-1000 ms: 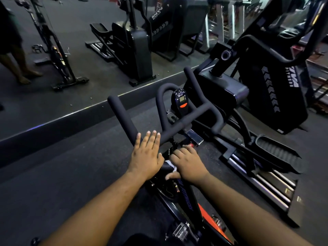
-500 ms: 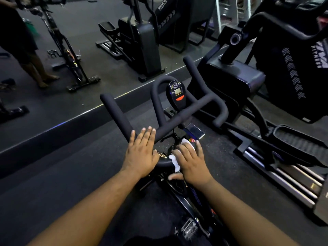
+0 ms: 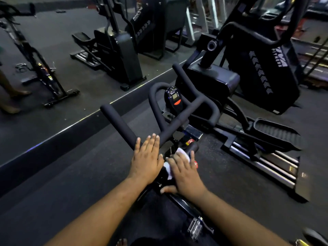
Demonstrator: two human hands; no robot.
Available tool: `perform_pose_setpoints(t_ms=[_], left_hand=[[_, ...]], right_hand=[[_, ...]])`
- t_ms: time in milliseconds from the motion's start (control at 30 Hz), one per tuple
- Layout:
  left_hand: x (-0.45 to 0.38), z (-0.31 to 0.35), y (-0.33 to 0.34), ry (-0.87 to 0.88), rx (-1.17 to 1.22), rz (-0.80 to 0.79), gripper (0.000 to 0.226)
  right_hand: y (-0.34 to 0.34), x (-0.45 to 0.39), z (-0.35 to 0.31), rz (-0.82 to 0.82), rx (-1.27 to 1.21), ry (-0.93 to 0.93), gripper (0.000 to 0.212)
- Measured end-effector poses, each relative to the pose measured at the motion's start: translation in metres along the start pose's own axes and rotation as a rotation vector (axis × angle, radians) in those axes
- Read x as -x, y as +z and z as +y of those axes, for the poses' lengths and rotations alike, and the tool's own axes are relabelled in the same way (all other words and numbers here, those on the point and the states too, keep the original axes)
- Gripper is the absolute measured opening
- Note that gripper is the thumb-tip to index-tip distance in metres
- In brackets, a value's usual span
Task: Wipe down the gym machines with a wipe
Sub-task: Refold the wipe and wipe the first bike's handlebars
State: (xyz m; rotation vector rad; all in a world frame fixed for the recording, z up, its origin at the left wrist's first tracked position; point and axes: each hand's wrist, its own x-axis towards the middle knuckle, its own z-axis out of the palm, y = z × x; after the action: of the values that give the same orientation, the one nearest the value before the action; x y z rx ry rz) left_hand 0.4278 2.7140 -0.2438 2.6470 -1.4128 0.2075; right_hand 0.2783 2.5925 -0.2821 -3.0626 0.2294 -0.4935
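The right hand (image 3: 186, 174) presses a crumpled white wipe (image 3: 167, 168) under flat fingers against the black spin bike's frame (image 3: 179, 201), just behind the padded black handlebar (image 3: 170, 128). The left hand (image 3: 147, 162) rests flat on that handlebar, its grip holding nothing.

Two hands: left hand (image 3: 147, 162), right hand (image 3: 186, 174). One white wipe (image 3: 181, 153). One exercise bike (image 3: 177, 119) with one display (image 3: 174, 98). One elliptical trainer (image 3: 230, 89) beside it. One mirror (image 3: 71, 50).
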Motion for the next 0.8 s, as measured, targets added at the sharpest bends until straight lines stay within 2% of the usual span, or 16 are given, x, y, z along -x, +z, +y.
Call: perform_pose_setpoints(t_ms=[100, 200, 300, 367, 500, 600, 700, 800], left_hand=[[-0.003, -0.026, -0.004, 0.166, -0.013, -0.001, 0.062], [-0.016, -0.056, -0.011, 0.328, -0.071, 0.034, 0.059], [-0.028, -0.079, -0.018, 0.448, -0.132, -0.017, 0.061], [-0.030, -0.082, -0.019, 0.483, -0.152, -0.070, 0.063], [-0.028, -0.084, -0.016, 0.503, -0.150, -0.097, 0.066], [-0.032, -0.087, -0.021, 0.532, -0.165, -0.094, 0.077], [-0.035, -0.088, -0.025, 0.591, -0.191, -0.145, 0.092], [-0.037, -0.089, -0.026, 0.617, -0.173, -0.151, 0.097]], right_hand=[[0.010, -0.004, -0.048, 0.003, 0.024, 0.130, 0.106], [-0.002, -0.024, -0.029, -0.026, 0.074, 0.143, 0.092], [-0.025, -0.034, 0.001, -0.221, 0.144, 0.278, 0.101], [-0.031, -0.036, 0.004, -0.304, 0.103, 0.386, 0.113], [-0.015, -0.036, -0.060, -0.197, 0.015, 0.591, 0.111], [0.006, -0.036, -0.096, -0.145, 0.064, 0.601, 0.112], [-0.005, -0.027, -0.076, -0.207, 0.159, 0.506, 0.103], [-0.022, -0.020, -0.060, -0.301, 0.219, 0.606, 0.104]])
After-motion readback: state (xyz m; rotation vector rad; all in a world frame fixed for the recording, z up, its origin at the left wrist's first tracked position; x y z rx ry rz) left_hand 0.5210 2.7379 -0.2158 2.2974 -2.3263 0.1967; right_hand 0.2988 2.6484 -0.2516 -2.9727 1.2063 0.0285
